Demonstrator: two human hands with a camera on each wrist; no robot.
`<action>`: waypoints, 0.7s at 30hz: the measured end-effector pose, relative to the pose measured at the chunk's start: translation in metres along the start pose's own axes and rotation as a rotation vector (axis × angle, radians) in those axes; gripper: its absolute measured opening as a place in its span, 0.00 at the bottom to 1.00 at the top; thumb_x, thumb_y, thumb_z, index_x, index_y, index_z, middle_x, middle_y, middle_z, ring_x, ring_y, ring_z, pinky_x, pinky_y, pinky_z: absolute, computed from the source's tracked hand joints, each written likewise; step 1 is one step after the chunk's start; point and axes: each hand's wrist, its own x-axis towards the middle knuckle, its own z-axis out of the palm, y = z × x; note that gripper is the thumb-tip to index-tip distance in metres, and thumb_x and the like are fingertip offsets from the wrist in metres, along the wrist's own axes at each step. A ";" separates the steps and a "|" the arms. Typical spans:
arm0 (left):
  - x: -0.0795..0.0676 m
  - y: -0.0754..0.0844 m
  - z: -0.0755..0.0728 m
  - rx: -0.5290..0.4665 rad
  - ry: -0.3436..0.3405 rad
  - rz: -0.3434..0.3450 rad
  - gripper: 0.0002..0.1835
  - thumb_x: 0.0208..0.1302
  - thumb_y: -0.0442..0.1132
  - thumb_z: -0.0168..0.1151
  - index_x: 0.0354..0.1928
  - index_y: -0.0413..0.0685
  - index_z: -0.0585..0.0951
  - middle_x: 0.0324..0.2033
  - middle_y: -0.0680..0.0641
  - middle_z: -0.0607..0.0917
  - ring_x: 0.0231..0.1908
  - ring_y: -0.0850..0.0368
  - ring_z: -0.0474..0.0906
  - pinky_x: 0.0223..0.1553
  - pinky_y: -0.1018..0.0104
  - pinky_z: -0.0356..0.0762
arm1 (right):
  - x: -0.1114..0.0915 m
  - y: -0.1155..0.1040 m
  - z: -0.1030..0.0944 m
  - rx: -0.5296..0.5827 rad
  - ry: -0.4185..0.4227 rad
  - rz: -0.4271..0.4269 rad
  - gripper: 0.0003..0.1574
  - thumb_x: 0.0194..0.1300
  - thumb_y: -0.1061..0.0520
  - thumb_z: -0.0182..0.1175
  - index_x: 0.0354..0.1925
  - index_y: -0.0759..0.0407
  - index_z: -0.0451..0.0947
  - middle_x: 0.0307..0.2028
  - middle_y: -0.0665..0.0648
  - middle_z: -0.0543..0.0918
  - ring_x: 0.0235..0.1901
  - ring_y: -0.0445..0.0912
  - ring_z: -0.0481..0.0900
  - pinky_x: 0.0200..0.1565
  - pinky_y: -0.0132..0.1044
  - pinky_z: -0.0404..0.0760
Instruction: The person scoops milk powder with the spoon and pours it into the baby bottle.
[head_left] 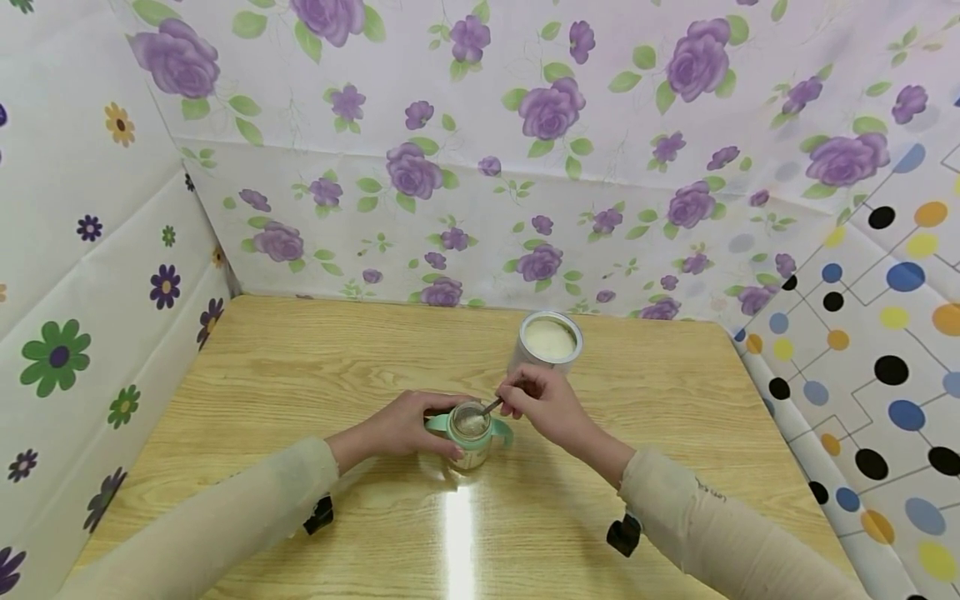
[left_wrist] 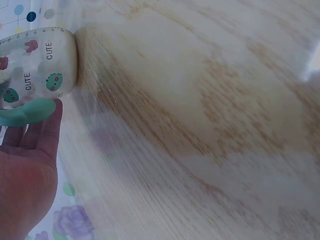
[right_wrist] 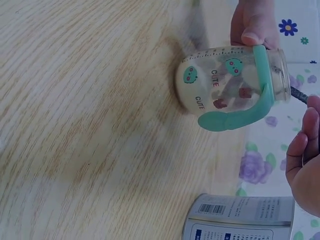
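Two bare hands over a pale wood-grain worktop [head_left: 337, 350], seen from above in the head view. In the left hand [head_left: 408, 423], a small clear bottle [head_left: 471, 446], gripped round its upper part with the thumb on the near side and fingers on the far side. Upright, long axis vertical, base seemingly at rest on the worktop. In the right hand [head_left: 546, 404], pinched between thumb and fingers, the dark handle of a thin spoon [head_left: 491, 407].

As the deciding relation, spoon to bottle mouth [head_left: 470, 421]: slanting down and leftward from the right fingertips, with the far end inside the uncovered rim. Left hand in contact with the bottle; right hand just beside the mouth, apart from it. Beyond the right hand, near its far side, an uncovered tin [head_left: 550, 362] of cream-coloured powder [head_left: 549, 338]; nearer to the right hand than to the left.

Only from the head view, the powder inside the tin and the look down into the bottle; too small there to tell any load on the spoon. From the right wrist view, turned sideways, the bottle's printed side with "CUTE" lettering, a measuring scale, a mint-green handle [right_wrist: 235, 119] curving down from the neck, and a barcode [right_wrist: 211, 209] on the tin. From the left wrist view, pale specks [left_wrist: 107, 92] on the worktop near the bottle's base, but no spoon and no tin.
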 end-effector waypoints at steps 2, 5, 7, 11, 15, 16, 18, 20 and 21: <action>0.000 0.000 0.000 0.005 0.001 0.000 0.42 0.58 0.54 0.84 0.75 0.65 0.78 0.64 0.59 0.85 0.60 0.60 0.82 0.60 0.60 0.80 | -0.001 0.000 -0.001 -0.013 -0.005 0.000 0.10 0.79 0.63 0.58 0.45 0.70 0.84 0.35 0.66 0.88 0.36 0.63 0.85 0.38 0.36 0.86; 0.000 -0.001 0.000 0.011 0.003 -0.001 0.42 0.58 0.54 0.84 0.75 0.66 0.78 0.64 0.59 0.85 0.59 0.60 0.83 0.59 0.60 0.80 | -0.002 0.001 -0.002 -0.033 -0.010 -0.003 0.11 0.78 0.64 0.57 0.47 0.70 0.84 0.37 0.65 0.88 0.37 0.63 0.85 0.39 0.40 0.87; 0.000 -0.001 0.000 0.016 0.004 -0.005 0.42 0.57 0.55 0.84 0.75 0.68 0.78 0.64 0.59 0.85 0.58 0.61 0.83 0.58 0.60 0.80 | -0.004 0.001 -0.003 -0.045 -0.008 -0.004 0.10 0.77 0.65 0.57 0.47 0.67 0.84 0.37 0.61 0.88 0.37 0.61 0.85 0.39 0.41 0.86; 0.000 -0.001 0.000 0.017 0.003 -0.004 0.41 0.57 0.56 0.84 0.74 0.71 0.78 0.63 0.60 0.86 0.58 0.61 0.83 0.57 0.61 0.80 | -0.005 0.002 -0.005 -0.066 -0.006 -0.005 0.10 0.75 0.67 0.57 0.47 0.67 0.85 0.35 0.56 0.88 0.35 0.56 0.85 0.37 0.38 0.84; 0.000 -0.001 0.000 0.013 0.002 0.004 0.41 0.57 0.56 0.84 0.74 0.70 0.79 0.63 0.60 0.85 0.58 0.61 0.83 0.57 0.61 0.81 | -0.006 0.000 -0.005 -0.091 -0.016 -0.014 0.10 0.75 0.66 0.57 0.47 0.67 0.85 0.34 0.55 0.88 0.34 0.49 0.85 0.37 0.35 0.83; 0.000 -0.001 0.000 0.013 0.003 0.006 0.41 0.57 0.56 0.84 0.74 0.70 0.79 0.63 0.60 0.85 0.58 0.61 0.83 0.57 0.61 0.81 | -0.006 0.000 -0.005 -0.096 -0.018 -0.016 0.10 0.75 0.66 0.58 0.47 0.67 0.85 0.35 0.55 0.89 0.34 0.49 0.85 0.37 0.35 0.83; 0.000 -0.001 0.000 0.012 0.002 0.006 0.42 0.57 0.55 0.84 0.75 0.68 0.78 0.63 0.59 0.85 0.58 0.61 0.83 0.57 0.61 0.81 | -0.006 -0.001 -0.005 -0.105 -0.023 -0.024 0.09 0.75 0.66 0.58 0.47 0.66 0.85 0.35 0.55 0.89 0.34 0.50 0.85 0.36 0.35 0.83; 0.000 -0.001 0.000 0.013 0.000 0.011 0.42 0.58 0.55 0.84 0.75 0.65 0.78 0.64 0.59 0.85 0.58 0.61 0.83 0.57 0.61 0.81 | -0.006 -0.001 -0.006 -0.108 -0.024 -0.030 0.09 0.75 0.66 0.59 0.46 0.64 0.86 0.35 0.56 0.89 0.33 0.50 0.85 0.36 0.35 0.83; 0.001 -0.001 0.001 0.014 0.000 0.014 0.42 0.58 0.55 0.83 0.75 0.64 0.78 0.64 0.59 0.85 0.58 0.60 0.83 0.57 0.61 0.81 | -0.006 -0.001 -0.006 -0.109 -0.023 -0.030 0.09 0.75 0.66 0.59 0.46 0.63 0.86 0.35 0.56 0.89 0.33 0.50 0.85 0.36 0.35 0.82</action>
